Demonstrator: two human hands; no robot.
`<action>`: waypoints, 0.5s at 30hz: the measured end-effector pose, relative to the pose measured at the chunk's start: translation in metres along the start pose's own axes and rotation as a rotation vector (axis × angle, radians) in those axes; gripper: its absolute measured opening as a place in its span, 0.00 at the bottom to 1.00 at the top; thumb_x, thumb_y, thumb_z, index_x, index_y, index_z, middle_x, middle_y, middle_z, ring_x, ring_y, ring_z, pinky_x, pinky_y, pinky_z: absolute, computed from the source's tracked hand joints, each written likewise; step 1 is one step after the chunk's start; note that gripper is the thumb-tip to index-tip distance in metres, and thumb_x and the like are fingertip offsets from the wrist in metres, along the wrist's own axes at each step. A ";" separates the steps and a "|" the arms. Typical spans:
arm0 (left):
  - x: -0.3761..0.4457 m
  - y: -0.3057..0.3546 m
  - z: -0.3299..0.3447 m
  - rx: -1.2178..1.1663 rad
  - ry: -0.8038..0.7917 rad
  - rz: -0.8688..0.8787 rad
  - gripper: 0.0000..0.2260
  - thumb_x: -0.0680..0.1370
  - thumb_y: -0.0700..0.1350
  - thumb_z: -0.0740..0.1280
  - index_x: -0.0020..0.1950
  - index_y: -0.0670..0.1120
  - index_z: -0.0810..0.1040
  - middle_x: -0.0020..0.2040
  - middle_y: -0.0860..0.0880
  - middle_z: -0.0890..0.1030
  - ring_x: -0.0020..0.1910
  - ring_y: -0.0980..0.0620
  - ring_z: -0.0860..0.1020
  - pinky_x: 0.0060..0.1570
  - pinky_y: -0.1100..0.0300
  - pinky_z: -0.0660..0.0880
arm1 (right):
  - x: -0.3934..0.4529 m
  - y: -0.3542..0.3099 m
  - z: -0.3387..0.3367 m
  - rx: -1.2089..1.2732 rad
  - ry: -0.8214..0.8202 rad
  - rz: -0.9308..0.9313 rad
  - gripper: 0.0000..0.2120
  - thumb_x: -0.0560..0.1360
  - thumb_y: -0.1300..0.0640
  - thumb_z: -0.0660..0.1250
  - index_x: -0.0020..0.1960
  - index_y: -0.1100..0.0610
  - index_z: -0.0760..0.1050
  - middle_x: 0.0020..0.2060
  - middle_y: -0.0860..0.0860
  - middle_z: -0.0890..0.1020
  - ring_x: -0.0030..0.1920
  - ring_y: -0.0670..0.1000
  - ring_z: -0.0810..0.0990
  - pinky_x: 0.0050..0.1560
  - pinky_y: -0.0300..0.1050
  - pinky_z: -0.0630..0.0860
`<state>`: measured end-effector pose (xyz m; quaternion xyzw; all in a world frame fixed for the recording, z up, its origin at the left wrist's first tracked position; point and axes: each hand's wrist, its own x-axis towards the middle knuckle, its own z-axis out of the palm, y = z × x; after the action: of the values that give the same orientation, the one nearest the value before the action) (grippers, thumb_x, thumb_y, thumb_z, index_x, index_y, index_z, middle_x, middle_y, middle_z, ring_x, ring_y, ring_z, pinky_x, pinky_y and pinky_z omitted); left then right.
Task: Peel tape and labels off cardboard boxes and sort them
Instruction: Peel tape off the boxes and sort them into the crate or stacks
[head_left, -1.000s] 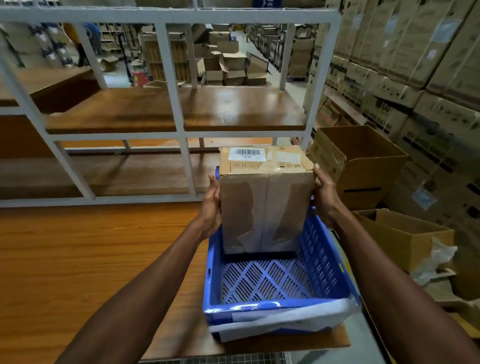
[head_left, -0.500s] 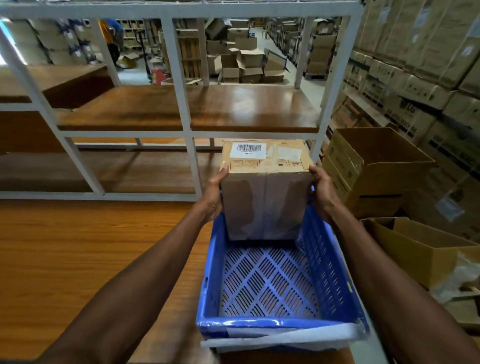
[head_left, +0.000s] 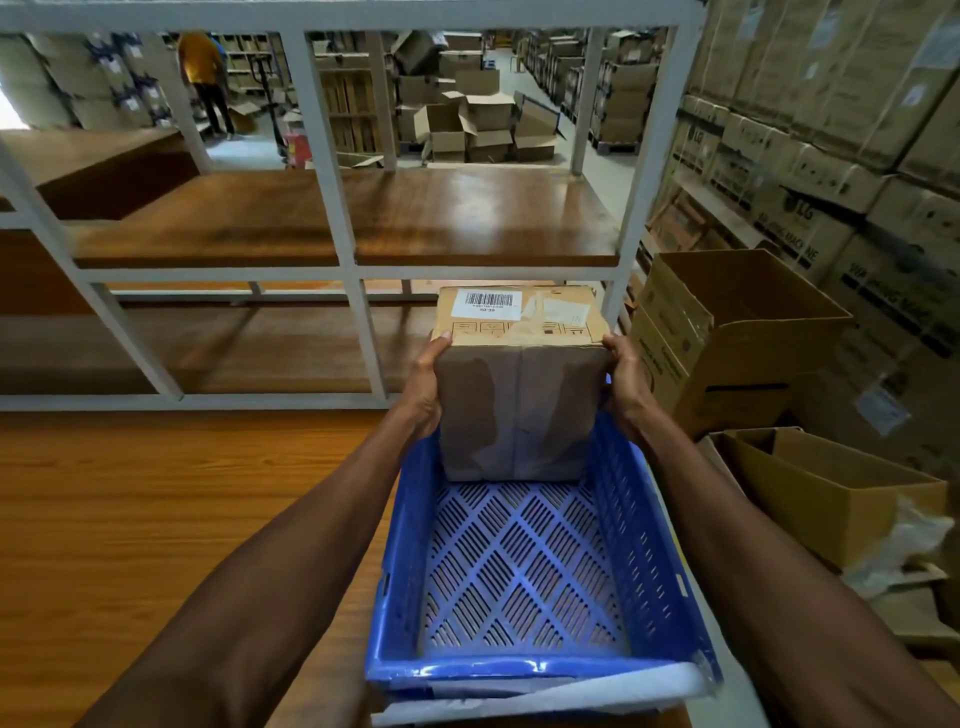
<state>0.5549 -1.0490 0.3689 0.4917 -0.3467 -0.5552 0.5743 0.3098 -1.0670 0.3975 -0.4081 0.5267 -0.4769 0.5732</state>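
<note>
Both hands, left hand (head_left: 423, 395) and right hand (head_left: 626, 384), clamped the tall taped brown cardboard box (head_left: 519, 405) standing at the blue slatted plastic crate's (head_left: 644, 545) far end, so peeling hadn't started; probably needs lifting out first

- Dim, warm indoor light overall; blown-out glare at far left edge.
- Soft sheen on wooden shelf (head_left: 467, 208) and blue crate (head_left: 519, 667) rim.
- Wide-angle bending of shelf frame (head_left: 332, 208) at edges.
- Background aisle soft, slightly blurred.

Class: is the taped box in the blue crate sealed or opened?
Sealed: the box has its flaps flat under tape, and its barcode label is unpeeled.
</note>
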 end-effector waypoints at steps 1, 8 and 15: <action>0.001 0.000 0.002 -0.002 -0.011 0.001 0.22 0.83 0.58 0.62 0.71 0.45 0.76 0.59 0.40 0.85 0.58 0.40 0.83 0.56 0.43 0.81 | 0.001 0.002 -0.002 0.005 -0.002 0.004 0.17 0.86 0.45 0.52 0.54 0.49 0.78 0.47 0.47 0.82 0.48 0.47 0.79 0.45 0.44 0.74; 0.003 0.000 0.000 0.093 -0.025 0.030 0.23 0.83 0.60 0.60 0.71 0.46 0.75 0.59 0.40 0.85 0.58 0.40 0.83 0.56 0.42 0.81 | 0.006 0.007 -0.004 -0.127 0.024 -0.056 0.23 0.86 0.43 0.50 0.72 0.53 0.72 0.52 0.44 0.79 0.52 0.45 0.77 0.47 0.45 0.74; 0.001 0.009 0.000 0.207 0.018 0.110 0.18 0.85 0.53 0.61 0.73 0.47 0.73 0.60 0.44 0.84 0.58 0.43 0.84 0.58 0.43 0.81 | 0.005 0.008 -0.003 -0.159 0.030 -0.059 0.18 0.87 0.43 0.50 0.66 0.50 0.72 0.50 0.44 0.78 0.50 0.44 0.76 0.47 0.43 0.73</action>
<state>0.5577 -1.0509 0.3774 0.5336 -0.4236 -0.4795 0.5531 0.3079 -1.0705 0.3883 -0.4604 0.5592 -0.4563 0.5168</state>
